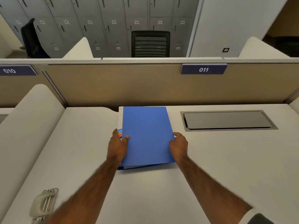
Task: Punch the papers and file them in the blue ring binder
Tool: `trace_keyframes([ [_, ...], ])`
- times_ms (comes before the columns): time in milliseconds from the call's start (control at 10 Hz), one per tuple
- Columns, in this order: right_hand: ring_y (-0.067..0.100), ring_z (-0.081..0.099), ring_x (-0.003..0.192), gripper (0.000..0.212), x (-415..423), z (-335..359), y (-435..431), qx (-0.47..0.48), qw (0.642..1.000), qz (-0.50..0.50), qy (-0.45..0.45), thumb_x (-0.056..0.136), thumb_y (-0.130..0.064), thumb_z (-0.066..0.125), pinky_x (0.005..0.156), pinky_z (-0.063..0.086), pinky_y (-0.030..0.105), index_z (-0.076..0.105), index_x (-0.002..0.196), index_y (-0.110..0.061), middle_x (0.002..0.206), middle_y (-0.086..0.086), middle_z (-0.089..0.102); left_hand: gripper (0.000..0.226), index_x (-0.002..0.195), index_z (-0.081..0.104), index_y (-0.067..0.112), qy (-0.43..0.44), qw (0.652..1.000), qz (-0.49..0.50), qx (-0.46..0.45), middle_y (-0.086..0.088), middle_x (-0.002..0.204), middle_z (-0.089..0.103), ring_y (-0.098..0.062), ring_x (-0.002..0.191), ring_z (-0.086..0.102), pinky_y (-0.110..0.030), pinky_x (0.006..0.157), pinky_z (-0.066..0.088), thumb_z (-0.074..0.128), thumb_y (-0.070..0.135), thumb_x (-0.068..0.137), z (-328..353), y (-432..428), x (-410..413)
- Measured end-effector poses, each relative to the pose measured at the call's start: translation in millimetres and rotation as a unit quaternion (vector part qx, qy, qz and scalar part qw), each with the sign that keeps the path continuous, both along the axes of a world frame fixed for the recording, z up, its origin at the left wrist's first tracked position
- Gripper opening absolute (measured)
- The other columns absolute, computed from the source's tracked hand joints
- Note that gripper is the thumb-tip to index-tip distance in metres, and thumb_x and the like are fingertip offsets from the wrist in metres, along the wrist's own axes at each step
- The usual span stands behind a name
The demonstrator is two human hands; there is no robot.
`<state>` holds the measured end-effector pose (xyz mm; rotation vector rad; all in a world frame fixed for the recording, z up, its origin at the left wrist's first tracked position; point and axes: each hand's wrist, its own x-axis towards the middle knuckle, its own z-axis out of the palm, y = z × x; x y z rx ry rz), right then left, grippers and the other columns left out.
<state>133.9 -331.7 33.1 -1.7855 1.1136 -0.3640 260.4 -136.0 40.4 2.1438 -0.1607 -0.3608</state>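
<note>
The blue ring binder (pixel 146 135) lies closed on the white desk (pixel 210 159) in the middle of the head view. My left hand (pixel 117 147) grips its left spine edge, thumb on the cover. My right hand (pixel 178 145) holds the right edge of the cover. The white spine label with coloured stripes (pixel 120 125) shows along the left side. White paper edges (pixel 140 166) peek out at the near bottom between the covers. A metal hole punch (pixel 43 203) sits at the desk's near left corner, beside my left forearm.
A grey cable hatch (pixel 228 120) is set into the desk at the back right. A tan partition (pixel 129 84) with the sign 011 closes off the back. A white rounded divider (pixel 30 113) borders the left side. Lockers and a black chair stand beyond.
</note>
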Motion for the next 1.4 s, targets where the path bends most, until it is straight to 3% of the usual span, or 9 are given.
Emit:
trace_keyframes([
  [200,0.030,0.064,0.108,0.041,15,-14,-5,0.003,1.000,0.003,0.021,0.092,0.000,0.047,0.092,0.053,0.034,0.057,0.131,-0.003,0.124,0.011,0.066,0.052,0.141,0.037,0.014,-0.020,0.999,0.010,0.030,-0.008,0.135,0.057,-0.029,0.115,0.058,-0.044,0.094,0.048,0.056,0.034,0.097,-13,-7,12],
  [300,0.030,0.065,0.102,0.033,16,-23,-3,-0.017,0.999,0.014,0.035,0.090,-0.001,0.047,0.083,0.051,0.030,0.063,0.119,-0.003,0.117,0.011,0.067,0.054,0.142,0.035,0.016,-0.040,0.998,0.005,0.053,-0.010,0.137,0.055,-0.031,0.118,0.056,-0.048,0.097,0.047,0.055,0.035,0.096,-18,-9,16],
  [400,0.028,0.063,0.099,0.029,17,-26,-1,-0.030,0.998,0.018,0.043,0.090,-0.006,0.049,0.083,0.050,0.032,0.062,0.116,-0.005,0.116,0.012,0.064,0.061,0.149,0.028,0.018,-0.069,0.994,-0.010,0.084,-0.010,0.146,0.044,-0.032,0.128,0.047,-0.050,0.104,0.042,0.053,0.033,0.096,-21,-11,15],
  [500,0.031,0.056,0.111,0.032,20,-25,2,-0.082,0.992,0.021,0.097,0.093,-0.013,0.052,0.092,0.049,0.042,0.058,0.123,-0.004,0.120,0.013,0.055,0.061,0.154,0.021,0.020,-0.140,0.975,-0.069,0.158,-0.007,0.162,0.016,-0.031,0.146,0.022,-0.045,0.118,0.027,0.046,0.031,0.099,-23,-13,10],
  [700,0.030,0.049,0.116,0.035,19,-26,6,-0.193,0.964,0.086,0.163,0.095,-0.029,0.053,0.095,0.045,0.041,0.060,0.122,-0.007,0.123,0.012,0.054,0.063,0.156,0.015,0.021,-0.219,0.918,-0.159,0.288,-0.003,0.166,0.002,-0.029,0.152,0.001,-0.042,0.122,0.009,0.029,0.049,0.101,-36,-14,5],
  [800,0.029,0.044,0.125,0.042,17,-29,10,-0.245,0.945,0.126,0.178,0.096,-0.038,0.048,0.100,0.039,0.043,0.057,0.126,-0.010,0.134,0.010,0.052,0.067,0.157,0.012,0.020,-0.227,0.908,-0.164,0.310,-0.004,0.166,0.002,-0.029,0.152,0.001,-0.043,0.123,0.006,0.024,0.054,0.100,-40,-16,5],
  [900,0.031,0.019,0.148,0.066,13,-41,17,-0.267,0.919,0.186,0.222,0.098,-0.055,0.035,0.116,0.021,0.047,0.033,0.148,-0.013,0.160,0.008,0.026,0.070,0.157,0.009,0.018,-0.237,0.897,-0.160,0.338,-0.007,0.166,0.001,-0.031,0.152,0.001,-0.046,0.123,0.006,0.021,0.056,0.099,-46,-18,4],
  [1100,0.029,-0.006,0.153,0.086,-1,-63,22,-0.297,0.894,0.222,0.250,0.092,-0.071,0.015,0.122,-0.002,0.050,-0.002,0.158,-0.018,0.167,0.004,-0.004,0.071,0.157,0.010,0.015,-0.269,0.874,-0.162,0.371,-0.012,0.165,0.004,-0.034,0.151,0.004,-0.048,0.123,0.008,0.022,0.054,0.099,-53,-19,-1],
  [1400,0.024,-0.011,0.153,0.092,-18,-48,21,-0.286,0.909,0.223,0.208,0.084,-0.076,0.000,0.121,-0.005,0.049,-0.005,0.157,-0.021,0.166,0.002,-0.009,0.086,0.157,0.005,0.022,-0.215,0.909,-0.146,0.327,-0.007,0.165,-0.003,-0.027,0.152,-0.005,-0.044,0.122,-0.007,-0.007,0.069,0.086,-26,-15,-12],
])
